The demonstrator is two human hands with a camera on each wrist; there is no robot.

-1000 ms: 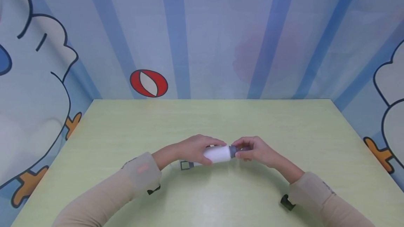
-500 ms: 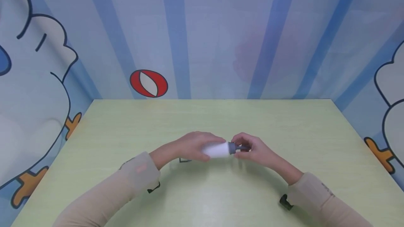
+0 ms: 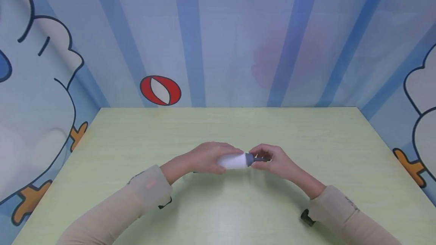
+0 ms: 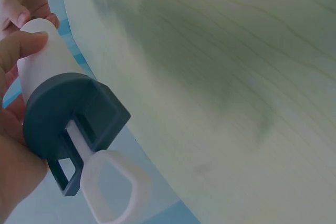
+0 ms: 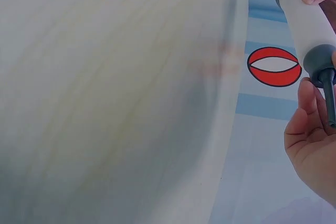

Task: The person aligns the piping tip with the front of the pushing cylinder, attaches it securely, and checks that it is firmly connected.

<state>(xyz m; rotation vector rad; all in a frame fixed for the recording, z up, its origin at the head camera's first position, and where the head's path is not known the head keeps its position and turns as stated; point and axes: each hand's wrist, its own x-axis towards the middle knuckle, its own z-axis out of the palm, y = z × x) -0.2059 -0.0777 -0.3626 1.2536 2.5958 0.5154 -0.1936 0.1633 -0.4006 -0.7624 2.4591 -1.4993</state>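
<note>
A piping syringe (image 3: 233, 161) with a white barrel lies nearly level over the table, its dark nozzle pointing right. My left hand (image 3: 212, 157) grips the barrel from above, thumb on the near side. In the left wrist view the grey end cap (image 4: 58, 111) with its side loops shows, and a white ring handle (image 4: 115, 182) sticks out of it. My right hand (image 3: 276, 161) is at the other end, its thumb and fingertips pinching the grey nozzle collar (image 5: 321, 61). The thin nozzle tube (image 5: 329, 98) runs back between its fingers and palm.
Under the hands is a pale yellow-green tabletop (image 3: 225, 207). A printed backdrop (image 3: 228, 48) with blue stripes and a red-and-white ball stands along its far edge and wraps both sides. Both sleeves carry wrist straps with small black parts.
Over the last second both hands have raised the piping syringe slightly and tilted it, so the end-cap loop is now mostly hidden behind the left hand. The right fingers stay at the collar.
</note>
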